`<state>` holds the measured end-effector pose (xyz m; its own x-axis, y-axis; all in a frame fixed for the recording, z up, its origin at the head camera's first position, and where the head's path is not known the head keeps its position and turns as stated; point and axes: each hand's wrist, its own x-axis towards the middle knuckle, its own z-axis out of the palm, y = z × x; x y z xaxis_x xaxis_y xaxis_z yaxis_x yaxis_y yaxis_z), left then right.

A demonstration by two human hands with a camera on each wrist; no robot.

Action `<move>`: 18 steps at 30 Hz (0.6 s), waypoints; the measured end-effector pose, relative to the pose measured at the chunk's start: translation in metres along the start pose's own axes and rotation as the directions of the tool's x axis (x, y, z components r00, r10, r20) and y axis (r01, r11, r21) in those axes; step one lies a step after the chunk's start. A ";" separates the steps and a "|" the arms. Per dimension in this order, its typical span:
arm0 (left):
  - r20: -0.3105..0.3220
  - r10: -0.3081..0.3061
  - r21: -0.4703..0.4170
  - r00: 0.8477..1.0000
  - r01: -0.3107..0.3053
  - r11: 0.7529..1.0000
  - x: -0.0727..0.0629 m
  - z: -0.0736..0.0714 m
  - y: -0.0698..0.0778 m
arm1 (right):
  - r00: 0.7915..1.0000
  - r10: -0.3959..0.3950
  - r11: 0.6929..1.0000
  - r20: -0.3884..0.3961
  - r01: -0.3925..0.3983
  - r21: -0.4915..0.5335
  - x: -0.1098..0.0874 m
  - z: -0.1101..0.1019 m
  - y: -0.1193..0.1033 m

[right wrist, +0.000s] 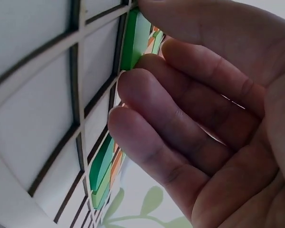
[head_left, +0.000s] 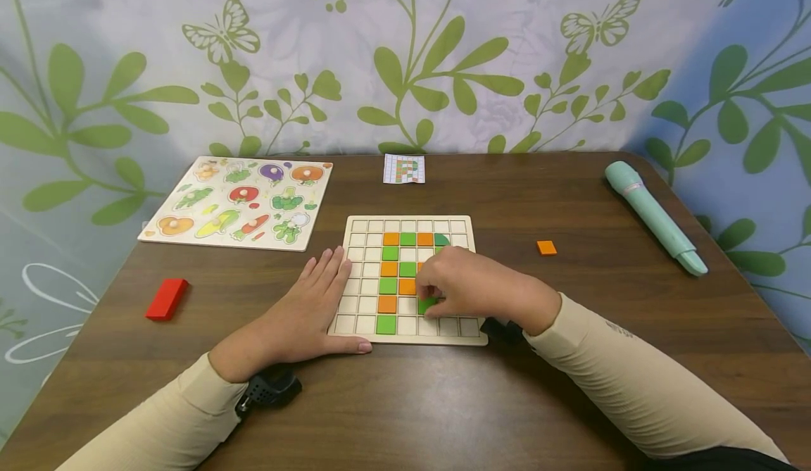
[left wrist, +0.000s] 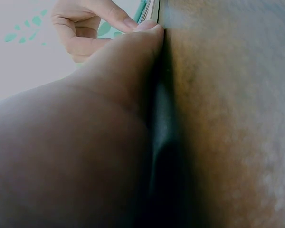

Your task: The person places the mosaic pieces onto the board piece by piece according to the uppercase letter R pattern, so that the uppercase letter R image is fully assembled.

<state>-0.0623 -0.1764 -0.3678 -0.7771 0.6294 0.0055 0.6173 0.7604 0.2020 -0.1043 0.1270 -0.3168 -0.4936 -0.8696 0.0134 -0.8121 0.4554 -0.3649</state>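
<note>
A wooden grid board (head_left: 355, 324) lies on the table, with green and orange square tiles set in several of its cells. My left hand (head_left: 304, 309) rests flat along the board's left edge, fingers straight and thumb at the front edge. Over the board's right half, my right hand (head_left: 472, 284) pinches a green tile (head_left: 426, 306) at a cell in the second row from the front. The right wrist view shows the thumb and curled fingers at that green tile (right wrist: 135, 40). Part of the pattern is hidden under this hand. A dark green rounded piece (head_left: 441, 239) sits in an upper cell.
A loose orange tile (head_left: 546, 248) lies right of the board. Farther right is a mint-green microphone-shaped object (head_left: 655, 217). At left are a vegetable puzzle board (head_left: 222, 242) and a red block (head_left: 167, 299). A small pattern card (head_left: 404, 169) lies at the back, by the leaf-print cloth.
</note>
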 end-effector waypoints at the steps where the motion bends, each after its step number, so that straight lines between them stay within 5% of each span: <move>1: 0.000 0.000 0.000 1.000 0.000 1.000 0.000 0.000 0.000 | 1.000 -0.003 1.000 -0.002 0.003 -0.007 0.000 -0.001 -0.001; 18: 0.035 -0.021 0.004 0.999 0.020 1.000 0.000 0.000 -0.002 | 0.998 0.058 0.998 0.004 -0.057 -0.035 -0.001 -0.004 -0.005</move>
<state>-0.0634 -0.1775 -0.3680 -0.7848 0.6188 -0.0328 0.6018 0.7738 0.1978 -0.1010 0.1267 -0.3117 -0.5383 -0.8427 -0.0117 -0.7927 0.5109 -0.3326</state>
